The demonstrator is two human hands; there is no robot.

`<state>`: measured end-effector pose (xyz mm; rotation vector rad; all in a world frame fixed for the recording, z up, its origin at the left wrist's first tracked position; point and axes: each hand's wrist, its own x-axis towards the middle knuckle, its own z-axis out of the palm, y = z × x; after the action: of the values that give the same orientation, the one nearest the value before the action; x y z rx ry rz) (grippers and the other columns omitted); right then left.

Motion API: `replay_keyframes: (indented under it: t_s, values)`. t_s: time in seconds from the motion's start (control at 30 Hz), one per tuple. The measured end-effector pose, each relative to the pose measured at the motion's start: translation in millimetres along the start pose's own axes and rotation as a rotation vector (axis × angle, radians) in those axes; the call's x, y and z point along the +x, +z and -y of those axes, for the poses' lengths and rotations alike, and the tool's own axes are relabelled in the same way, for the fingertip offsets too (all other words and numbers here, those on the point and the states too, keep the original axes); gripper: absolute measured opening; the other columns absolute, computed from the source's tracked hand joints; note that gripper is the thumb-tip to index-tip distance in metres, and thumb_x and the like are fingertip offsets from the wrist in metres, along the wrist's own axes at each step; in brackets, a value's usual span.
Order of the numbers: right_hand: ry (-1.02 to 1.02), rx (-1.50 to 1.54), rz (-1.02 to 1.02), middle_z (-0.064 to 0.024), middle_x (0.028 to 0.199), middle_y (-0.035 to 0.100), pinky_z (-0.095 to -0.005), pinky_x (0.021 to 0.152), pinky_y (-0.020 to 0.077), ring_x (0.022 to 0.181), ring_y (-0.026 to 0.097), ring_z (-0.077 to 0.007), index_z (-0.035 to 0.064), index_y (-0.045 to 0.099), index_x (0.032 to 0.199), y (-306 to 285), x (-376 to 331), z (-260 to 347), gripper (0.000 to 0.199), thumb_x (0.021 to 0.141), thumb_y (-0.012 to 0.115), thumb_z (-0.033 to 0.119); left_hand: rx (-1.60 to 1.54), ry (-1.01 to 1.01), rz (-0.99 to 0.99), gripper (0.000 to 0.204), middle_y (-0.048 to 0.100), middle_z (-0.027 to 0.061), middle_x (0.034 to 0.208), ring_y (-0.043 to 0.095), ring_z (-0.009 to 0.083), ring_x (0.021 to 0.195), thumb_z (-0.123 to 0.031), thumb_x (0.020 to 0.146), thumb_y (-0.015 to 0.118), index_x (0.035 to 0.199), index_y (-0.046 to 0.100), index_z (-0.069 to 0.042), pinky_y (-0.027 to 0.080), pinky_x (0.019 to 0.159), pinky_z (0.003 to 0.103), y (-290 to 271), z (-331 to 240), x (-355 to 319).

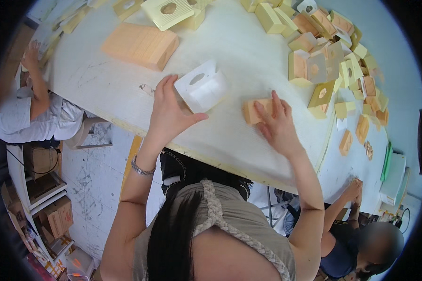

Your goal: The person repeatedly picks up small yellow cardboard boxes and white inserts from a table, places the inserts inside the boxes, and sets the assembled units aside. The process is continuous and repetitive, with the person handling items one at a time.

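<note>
A white folded card box [204, 89] with an oval cut-out stands tilted on the white table in front of me, its flaps raised. My left hand [169, 111] is beside its left and near edges, thumb and fingers spread wide; whether the fingertips touch the card is hard to tell. To the right, my right hand [279, 122] has its fingers and thumb around a small peach-coloured block [252, 112], low over the tabletop. The block's right part is hidden behind the fingers.
A row of peach blocks [140, 44] lies beyond my left hand. Cream boxes [169, 11] sit at the far edge, and a heap of boxes [319, 65] covers the right side. Co-workers sit at left [30, 112] and lower right [342, 248].
</note>
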<state>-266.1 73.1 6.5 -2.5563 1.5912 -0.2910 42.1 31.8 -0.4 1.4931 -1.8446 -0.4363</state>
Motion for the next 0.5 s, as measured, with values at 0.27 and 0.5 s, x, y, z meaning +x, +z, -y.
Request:
replay_keyframes:
  t_s: [0.27,0.5]
  values:
    - [-0.289,-0.020,-0.172,-0.0111,0.128,0.053,-0.0413,0.094,0.0454,0.123,0.047,-0.0288,0.0217,0.069,0.119,-68.4,56.0,55.9,0.050,0.070,0.075,0.011,-0.193,-0.005,0.269,0.081,0.059,0.0198,0.120,0.061,0.0347,0.107,-0.016,0.069,0.083,0.136,0.040,-0.002,0.051,0.089,0.039,20.8,-6.3,6.9]
    - [-0.452,0.142,-0.080,-0.0077,0.126,0.054,-0.0408,0.094,0.0429,0.119,0.047,-0.0295,0.0178,0.071,0.110,-9.6,107.3,52.3,0.036,0.074,0.072,0.020,-0.355,-0.031,0.293,0.078,0.060,0.0192,0.116,0.058,0.0382,0.108,-0.014,0.065,0.084,0.132,0.044,-0.003,0.050,0.087,0.043,17.4,-4.6,12.3]
